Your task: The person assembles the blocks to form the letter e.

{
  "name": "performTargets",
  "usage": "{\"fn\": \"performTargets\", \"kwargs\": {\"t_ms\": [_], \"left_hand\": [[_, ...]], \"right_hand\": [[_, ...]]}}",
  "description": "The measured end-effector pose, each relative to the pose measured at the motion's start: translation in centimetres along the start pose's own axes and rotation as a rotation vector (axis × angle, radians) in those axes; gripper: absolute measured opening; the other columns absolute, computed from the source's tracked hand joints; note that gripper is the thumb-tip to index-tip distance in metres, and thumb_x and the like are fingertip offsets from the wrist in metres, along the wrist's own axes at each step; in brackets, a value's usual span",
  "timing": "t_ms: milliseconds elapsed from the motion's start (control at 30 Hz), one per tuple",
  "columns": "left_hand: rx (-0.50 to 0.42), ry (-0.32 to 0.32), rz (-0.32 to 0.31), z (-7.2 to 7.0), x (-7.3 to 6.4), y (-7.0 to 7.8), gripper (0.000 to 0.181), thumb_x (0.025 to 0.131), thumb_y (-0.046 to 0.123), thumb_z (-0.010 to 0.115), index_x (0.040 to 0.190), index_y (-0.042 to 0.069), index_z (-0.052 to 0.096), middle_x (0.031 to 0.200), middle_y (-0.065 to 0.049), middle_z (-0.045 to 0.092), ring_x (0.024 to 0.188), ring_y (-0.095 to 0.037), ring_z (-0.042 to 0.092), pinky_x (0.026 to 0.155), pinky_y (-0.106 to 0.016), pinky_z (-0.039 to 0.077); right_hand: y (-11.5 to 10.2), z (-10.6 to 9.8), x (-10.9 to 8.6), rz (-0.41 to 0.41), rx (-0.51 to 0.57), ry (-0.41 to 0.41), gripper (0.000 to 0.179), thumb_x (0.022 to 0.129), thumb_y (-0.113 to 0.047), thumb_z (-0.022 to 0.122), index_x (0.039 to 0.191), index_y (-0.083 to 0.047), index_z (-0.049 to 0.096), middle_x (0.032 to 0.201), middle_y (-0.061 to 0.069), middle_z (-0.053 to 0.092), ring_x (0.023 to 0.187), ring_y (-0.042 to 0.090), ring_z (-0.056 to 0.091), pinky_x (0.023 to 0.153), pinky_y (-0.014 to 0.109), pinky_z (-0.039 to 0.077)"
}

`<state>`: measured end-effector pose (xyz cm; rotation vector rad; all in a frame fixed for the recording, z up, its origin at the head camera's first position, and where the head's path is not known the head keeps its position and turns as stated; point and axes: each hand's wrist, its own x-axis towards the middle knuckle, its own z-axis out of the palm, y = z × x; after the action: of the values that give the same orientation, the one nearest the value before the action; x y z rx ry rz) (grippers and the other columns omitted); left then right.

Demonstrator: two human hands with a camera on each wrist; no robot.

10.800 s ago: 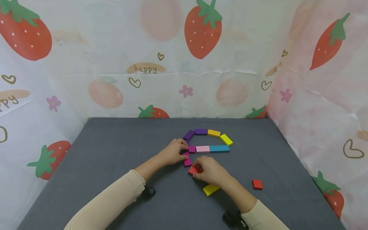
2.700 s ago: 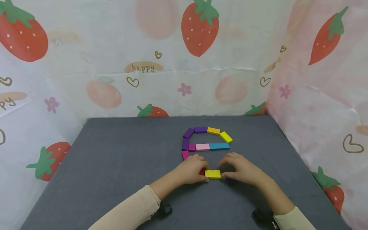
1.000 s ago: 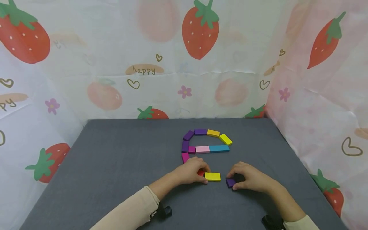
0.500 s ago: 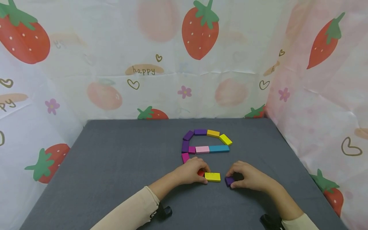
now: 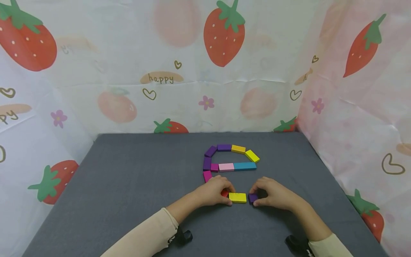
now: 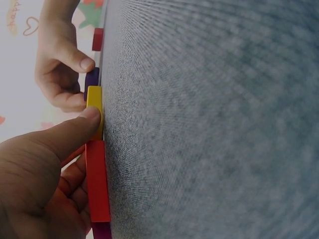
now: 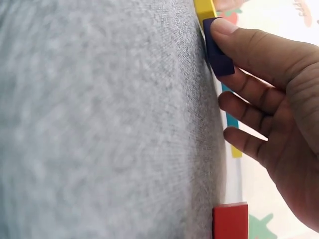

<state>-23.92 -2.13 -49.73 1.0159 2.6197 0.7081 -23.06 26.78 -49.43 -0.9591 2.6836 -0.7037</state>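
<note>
My left hand point(image 5: 215, 191) pinches the left end of a yellow block point(image 5: 237, 197), thumb on its near side. A red block point(image 6: 97, 181) lies end to end with it, mostly covered by that hand in the head view. My right hand point(image 5: 273, 192) pinches a short dark purple block point(image 7: 218, 47) between thumb and forefinger. The purple block stands close to the yellow block's right end, slightly tilted. Behind the left hand a magenta block point(image 5: 207, 176) leads up to a purple block point(image 5: 207, 164) in the curved row.
Farther back, purple blocks point(image 5: 224, 147), an orange-yellow block point(image 5: 238, 149) and a yellow block point(image 5: 252, 156) form an arch. A magenta, a pink point(image 5: 226, 167) and a blue block point(image 5: 245, 166) make a straight bar. A loose red block point(image 7: 230, 221) lies beside the right hand on the grey cloth point(image 5: 144, 160).
Earlier the right hand held the red block; since then red and yellow have joined the row's lower part. Lately the right hand brought the purple block leftward to the yellow one; the left stayed.
</note>
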Motion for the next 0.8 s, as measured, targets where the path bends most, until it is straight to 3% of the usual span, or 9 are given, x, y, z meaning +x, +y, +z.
{"fn": "performTargets", "kwargs": {"t_ms": [800], "left_hand": [[0.009,0.002,0.017,-0.11,-0.09,0.12,0.033,0.088,0.04,0.081,0.117,0.025,0.074,0.105,0.013,0.064,0.099,-0.007,0.049,0.084,-0.023,0.044]], "right_hand": [[-0.39,0.27,1.02,-0.001,-0.002,0.005,0.029,0.085,-0.046,0.082,0.107,-0.03,0.072,0.103,-0.019,0.065,0.102,0.009,0.053,0.094,0.039,0.049]]}}
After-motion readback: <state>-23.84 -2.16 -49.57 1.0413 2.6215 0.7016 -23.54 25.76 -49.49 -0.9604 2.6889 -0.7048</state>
